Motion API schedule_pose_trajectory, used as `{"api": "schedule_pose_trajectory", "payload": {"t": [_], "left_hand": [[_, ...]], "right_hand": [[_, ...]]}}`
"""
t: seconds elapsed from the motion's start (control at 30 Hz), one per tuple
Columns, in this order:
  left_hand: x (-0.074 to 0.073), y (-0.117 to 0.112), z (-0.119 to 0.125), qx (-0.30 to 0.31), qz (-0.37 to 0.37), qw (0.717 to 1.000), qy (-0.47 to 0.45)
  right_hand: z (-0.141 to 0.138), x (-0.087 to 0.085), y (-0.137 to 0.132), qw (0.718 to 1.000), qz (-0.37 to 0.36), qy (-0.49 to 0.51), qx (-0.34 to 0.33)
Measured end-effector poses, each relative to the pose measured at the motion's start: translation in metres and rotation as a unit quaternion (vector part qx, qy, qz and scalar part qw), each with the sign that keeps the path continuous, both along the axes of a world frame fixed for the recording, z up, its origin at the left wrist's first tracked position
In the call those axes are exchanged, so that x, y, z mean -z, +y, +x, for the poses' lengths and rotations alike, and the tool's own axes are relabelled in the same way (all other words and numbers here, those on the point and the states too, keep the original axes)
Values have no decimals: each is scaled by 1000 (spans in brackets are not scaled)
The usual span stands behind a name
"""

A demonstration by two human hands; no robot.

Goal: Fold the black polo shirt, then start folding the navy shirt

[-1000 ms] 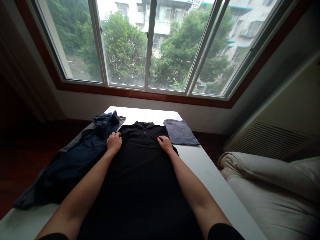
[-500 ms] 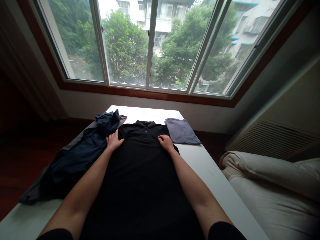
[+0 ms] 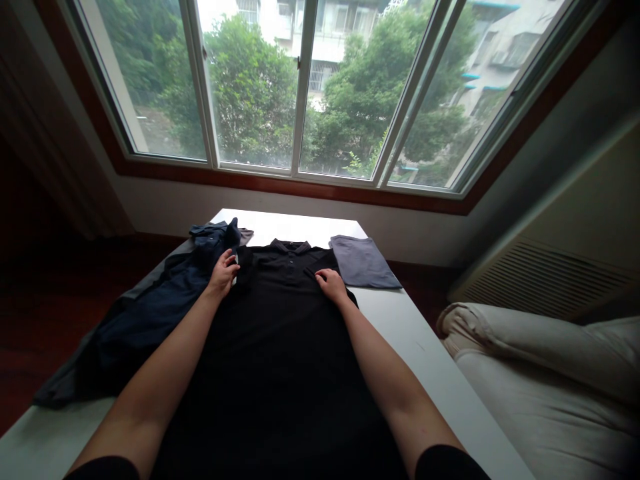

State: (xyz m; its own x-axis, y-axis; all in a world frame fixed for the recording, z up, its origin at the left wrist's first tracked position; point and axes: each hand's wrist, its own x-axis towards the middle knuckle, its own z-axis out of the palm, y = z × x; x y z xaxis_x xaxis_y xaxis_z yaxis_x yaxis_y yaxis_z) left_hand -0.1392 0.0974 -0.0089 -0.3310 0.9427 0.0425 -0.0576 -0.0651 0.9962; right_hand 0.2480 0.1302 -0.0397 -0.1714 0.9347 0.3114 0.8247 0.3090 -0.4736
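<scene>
A black polo shirt [image 3: 285,320] lies spread out on the white table [image 3: 415,360], its collar at the far end. My left hand [image 3: 223,272] is at the shirt's left sleeve, just beside the fabric, with its fingers bent but apart. The sleeve is folded inward there. On the opposite side my right hand [image 3: 331,283] rests at the right sleeve, fingers closed on the shirt's black fabric. The lower shirt merges with my dark clothing, so its hem cannot be made out.
A heap of dark blue and grey clothes [image 3: 155,300] covers the table's left side. A folded grey-blue garment [image 3: 365,261] lies at the far right corner. Right of the table is a beige sofa [image 3: 545,360]. Beyond the far edge are a wall and window [image 3: 295,87].
My left hand has lifted a little and turned, and the left sleeve now lies folded inward. My right hand has stayed nearly still.
</scene>
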Motion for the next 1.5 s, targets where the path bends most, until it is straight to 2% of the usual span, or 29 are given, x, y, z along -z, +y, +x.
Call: {"api": "schedule_pose_trajectory", "payload": {"t": [0.07,0.13,0.23,0.3,0.4,0.5,0.57,0.63,0.7,0.77,0.83,0.93,1.03,1.2,1.37,1.43,1.5], "left_hand": [[0,-1,-4,34,-40,998,-30],[2,0,-5,57,-51,997,-18],[9,1,-4,41,-31,992,117],[12,1,-1,42,-25,964,260],[14,-2,8,86,-2,896,436],[13,-8,23,137,34,838,526],[13,-10,29,146,29,826,544],[13,-8,29,132,5,844,519],[13,-3,21,98,-19,886,453],[13,4,6,36,-27,936,350],[12,11,-12,-43,-17,974,223],[10,17,-36,-136,4,990,41],[11,18,-48,-157,-8,986,-53],[16,18,-48,-104,-21,993,-57],[15,17,-44,-83,11,995,-62],[11,16,-40,-76,29,996,-30],[5,13,-32,-55,63,995,49]], "right_hand": [[0,1,1,1000,0,0,2],[0,1,1,1000,1,1,2],[0,1,1,1000,1,4,1],[0,1,1,1000,-1,4,2],[0,0,0,1000,-4,1,3],[1,0,0,1000,0,0,-2],[1,1,0,1000,4,1,-4],[1,1,1,1000,6,2,-4],[2,2,1,1000,2,2,-4],[2,2,2,1000,-2,1,-4],[2,3,3,1000,-1,0,-5],[2,4,4,1000,3,0,-7],[3,5,4,1000,1,-1,-8],[2,4,3,1000,2,-5,-6],[2,3,2,1000,-3,-15,-3],[2,3,3,1000,-3,-15,-4],[2,4,3,1000,0,-14,-4]]}}
